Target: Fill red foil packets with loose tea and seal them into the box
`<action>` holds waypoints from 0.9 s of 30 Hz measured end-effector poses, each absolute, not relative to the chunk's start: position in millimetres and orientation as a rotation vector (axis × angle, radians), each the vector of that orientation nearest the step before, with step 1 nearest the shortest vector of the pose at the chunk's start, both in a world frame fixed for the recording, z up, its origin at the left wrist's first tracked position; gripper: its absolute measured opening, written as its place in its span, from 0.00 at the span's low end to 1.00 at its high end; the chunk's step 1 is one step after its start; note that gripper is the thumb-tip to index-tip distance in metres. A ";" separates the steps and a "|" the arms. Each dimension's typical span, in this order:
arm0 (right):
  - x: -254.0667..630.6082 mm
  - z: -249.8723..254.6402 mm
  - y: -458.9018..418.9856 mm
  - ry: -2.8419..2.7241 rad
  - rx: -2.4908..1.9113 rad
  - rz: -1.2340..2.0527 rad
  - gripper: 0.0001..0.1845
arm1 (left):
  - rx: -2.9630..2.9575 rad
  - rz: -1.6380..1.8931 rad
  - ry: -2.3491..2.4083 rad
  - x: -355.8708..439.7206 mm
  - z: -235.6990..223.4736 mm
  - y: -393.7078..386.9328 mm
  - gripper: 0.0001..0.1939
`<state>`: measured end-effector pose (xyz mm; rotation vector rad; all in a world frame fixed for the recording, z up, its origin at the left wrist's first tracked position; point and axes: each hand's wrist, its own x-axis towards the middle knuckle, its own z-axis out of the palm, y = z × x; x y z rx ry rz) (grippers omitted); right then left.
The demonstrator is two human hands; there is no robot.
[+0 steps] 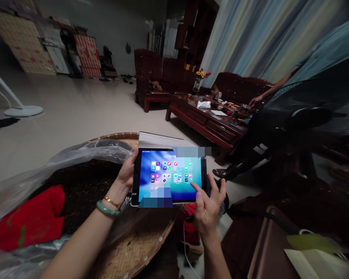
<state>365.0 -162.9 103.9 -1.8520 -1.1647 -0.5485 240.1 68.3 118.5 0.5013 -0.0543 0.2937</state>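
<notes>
A tablet (168, 176) with a lit screen full of app icons is held up in front of me. My left hand (127, 172) grips its left edge, thumb on the front; a gold bracelet and a green bangle sit on that wrist. My right hand (208, 203) is at the tablet's lower right corner, index finger stretched out with its tip on the screen and the other fingers loosely spread.
Below lies a round woven bamboo tray (133, 248) with dark dried leaves, a clear plastic bag (84, 153) and a red bag (31, 221). A dark wooden coffee table (209, 124) stands ahead. Another person (293, 116) leans over it at right. A white cable (187, 252) hangs below.
</notes>
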 end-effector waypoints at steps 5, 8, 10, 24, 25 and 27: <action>348.6 101.3 -157.5 -1.545 -1.836 -0.337 0.16 | 0.514 0.277 -0.021 241.0 121.4 67.3 0.30; 345.4 104.0 -158.7 -1.508 -1.769 -0.342 0.16 | 0.532 0.251 -0.015 240.3 123.8 66.7 0.30; 348.7 105.2 -161.7 -1.437 -1.762 -0.371 0.15 | 0.530 0.253 -0.021 239.3 124.3 66.9 0.30; 378.3 79.0 -152.4 -0.271 -1.264 0.004 0.37 | 0.504 0.291 -0.096 238.9 124.9 63.7 0.30; 373.8 77.0 -148.1 -0.215 -1.169 0.176 0.36 | 0.502 0.303 -0.108 240.9 124.2 62.2 0.30; 363.0 74.5 -139.6 -0.186 -1.019 0.488 0.32 | 0.493 0.322 -0.136 245.8 122.3 58.8 0.31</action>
